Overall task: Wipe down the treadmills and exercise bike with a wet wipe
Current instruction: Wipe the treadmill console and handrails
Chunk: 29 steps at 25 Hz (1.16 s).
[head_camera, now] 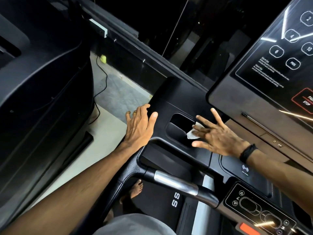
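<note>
At the far left of the view stands the dark curved body of a neighbouring machine (42, 92), with a black cable (101, 82) trailing over the pale floor (108, 133) beside it. Just right of that gap, the left hand (139, 126) lies flat on the left edge of the treadmill console tray (177, 95), fingers straight and loosely spread, holding nothing; a gold ring (134, 113) shows on one finger.

Further right, a recessed cup pocket (179, 128) is sunk into the tray. At its right lip lies the wet wipe (193, 133), white and crumpled, pressed under the right hand (215, 134). That hand is wide, fingers splayed and straight, pointing left and far; a black band (248, 152) circles its wrist. The wipe sits beneath the fingertips and pokes out toward the pocket, so the right hand is plainly the nearer one, and the unwiped pocket lies directly left of it. A short leftward sweep would likely carry the wipe down into the recess.

Near the viewer, a handlebar with a silver grip (176, 183) runs diagonally, and the belt deck below shows the letters "SS" (175, 200). To the right, the glossy display panel (271, 68) shows buttons marked 2, 4, 6, 10 and PROG, small warning text too fine to read, and a red-outlined button reading "STOP" below a partly cropped word.
</note>
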Motion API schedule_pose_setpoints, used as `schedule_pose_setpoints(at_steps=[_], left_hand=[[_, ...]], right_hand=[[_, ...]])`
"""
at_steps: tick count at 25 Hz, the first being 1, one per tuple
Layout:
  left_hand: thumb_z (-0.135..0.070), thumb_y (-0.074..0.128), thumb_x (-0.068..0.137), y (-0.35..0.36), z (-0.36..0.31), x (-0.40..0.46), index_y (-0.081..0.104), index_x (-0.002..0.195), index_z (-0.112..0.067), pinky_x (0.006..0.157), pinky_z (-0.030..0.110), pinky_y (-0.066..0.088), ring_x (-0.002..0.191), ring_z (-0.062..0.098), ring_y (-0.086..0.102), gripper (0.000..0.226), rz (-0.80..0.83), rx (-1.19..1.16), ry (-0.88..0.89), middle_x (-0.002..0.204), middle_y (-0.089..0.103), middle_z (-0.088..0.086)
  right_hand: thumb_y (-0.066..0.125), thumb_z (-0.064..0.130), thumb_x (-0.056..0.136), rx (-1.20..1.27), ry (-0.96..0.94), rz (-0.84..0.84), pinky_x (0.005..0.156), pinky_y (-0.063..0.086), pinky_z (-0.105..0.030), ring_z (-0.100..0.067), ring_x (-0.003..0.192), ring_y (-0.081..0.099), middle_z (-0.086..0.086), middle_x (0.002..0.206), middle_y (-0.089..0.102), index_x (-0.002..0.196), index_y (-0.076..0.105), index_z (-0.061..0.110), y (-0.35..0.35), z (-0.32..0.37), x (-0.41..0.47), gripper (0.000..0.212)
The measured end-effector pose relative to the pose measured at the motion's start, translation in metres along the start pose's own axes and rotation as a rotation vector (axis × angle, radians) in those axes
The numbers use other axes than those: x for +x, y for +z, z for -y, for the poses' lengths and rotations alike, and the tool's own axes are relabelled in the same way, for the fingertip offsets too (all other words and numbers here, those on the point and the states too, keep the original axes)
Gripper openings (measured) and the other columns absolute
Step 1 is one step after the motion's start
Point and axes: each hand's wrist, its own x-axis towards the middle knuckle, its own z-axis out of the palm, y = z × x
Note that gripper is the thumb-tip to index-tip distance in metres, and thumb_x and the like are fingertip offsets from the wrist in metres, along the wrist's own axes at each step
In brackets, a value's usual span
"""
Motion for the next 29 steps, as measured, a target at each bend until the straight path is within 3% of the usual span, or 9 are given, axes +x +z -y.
schedule_pose_setpoints(at_steps=[3, 6, 9, 15, 18, 23, 25, 29], left_hand=[[-0.054, 0.015, 0.099, 0.000, 0.003, 0.000, 0.048, 0.136, -0.011, 0.111, 0.059, 0.024, 0.118, 0.024, 0.058, 0.065, -0.020, 0.014, 0.000, 0.130, 0.061, 0.007], [-0.054, 0.015, 0.099, -0.001, 0.003, 0.001, 0.049, 0.135, -0.011, 0.112, 0.059, 0.022, 0.116, 0.024, 0.059, 0.065, -0.043, 0.035, -0.014, 0.125, 0.062, 0.007], [-0.055, 0.014, 0.099, -0.001, 0.001, 0.000, 0.049, 0.135, -0.011, 0.113, 0.058, 0.022, 0.116, 0.024, 0.058, 0.066, -0.041, 0.045, -0.028, 0.124, 0.063, 0.007], [-0.055, 0.013, 0.100, 0.000, 0.001, 0.001, 0.051, 0.134, -0.010, 0.113, 0.057, 0.023, 0.115, 0.025, 0.058, 0.068, -0.036, 0.045, -0.027, 0.123, 0.062, 0.007], [-0.056, 0.013, 0.100, 0.001, 0.001, 0.003, 0.052, 0.134, -0.010, 0.112, 0.057, 0.024, 0.114, 0.026, 0.058, 0.069, -0.041, 0.047, -0.026, 0.121, 0.062, 0.008], [-0.056, 0.012, 0.099, 0.000, 0.001, 0.002, 0.051, 0.134, -0.010, 0.114, 0.056, 0.021, 0.115, 0.026, 0.058, 0.070, -0.033, 0.051, -0.042, 0.123, 0.061, 0.008], [-0.057, 0.011, 0.099, 0.000, 0.002, 0.001, 0.051, 0.134, -0.011, 0.114, 0.056, 0.021, 0.114, 0.026, 0.058, 0.070, -0.030, 0.049, -0.043, 0.122, 0.061, 0.007], [-0.057, 0.011, 0.099, 0.002, 0.001, 0.004, 0.051, 0.134, -0.010, 0.114, 0.056, 0.020, 0.115, 0.026, 0.057, 0.071, -0.026, 0.057, -0.038, 0.123, 0.061, 0.007]], right_hand=[[0.008, 0.067, 0.101, -0.065, -0.130, 0.009, 0.119, 0.006, -0.064, -0.028, 0.149, 0.031, 0.006, 0.139, 0.061, 0.116, 0.076, 0.022, 0.002, -0.015, 0.018, 0.083], [0.010, 0.067, 0.101, -0.112, -0.234, -0.004, 0.122, 0.006, -0.060, -0.028, 0.154, 0.016, 0.000, 0.160, 0.037, 0.110, 0.077, 0.033, 0.004, -0.029, 0.045, 0.076], [0.008, 0.069, 0.101, -0.103, -0.255, 0.047, 0.122, 0.004, -0.061, -0.029, 0.155, 0.007, -0.003, 0.166, 0.021, 0.109, 0.076, 0.043, 0.001, -0.039, 0.065, 0.073], [-0.012, 0.083, 0.082, 0.174, -0.046, 0.366, 0.111, -0.034, -0.053, -0.018, 0.143, -0.042, 0.012, 0.164, -0.025, 0.132, 0.058, 0.053, -0.003, -0.040, 0.067, 0.090], [-0.022, 0.085, 0.074, 0.210, -0.012, 0.392, 0.112, -0.030, -0.057, -0.020, 0.141, -0.044, 0.008, 0.163, -0.029, 0.137, 0.053, 0.053, -0.010, -0.040, 0.078, 0.103], [-0.018, 0.084, 0.078, 0.235, -0.042, 0.317, 0.111, -0.031, -0.057, -0.020, 0.140, -0.046, 0.005, 0.164, -0.029, 0.138, 0.050, 0.053, -0.022, -0.028, 0.121, 0.096], [-0.010, 0.082, 0.084, 0.240, -0.017, 0.356, 0.112, -0.029, -0.058, -0.021, 0.141, -0.045, 0.005, 0.163, -0.030, 0.139, 0.049, 0.054, -0.015, -0.029, 0.110, 0.085], [-0.010, 0.082, 0.082, 0.202, 0.050, 0.425, 0.112, -0.029, -0.057, -0.022, 0.142, -0.043, 0.005, 0.161, -0.034, 0.141, 0.047, 0.055, -0.004, -0.033, 0.072, 0.086]])
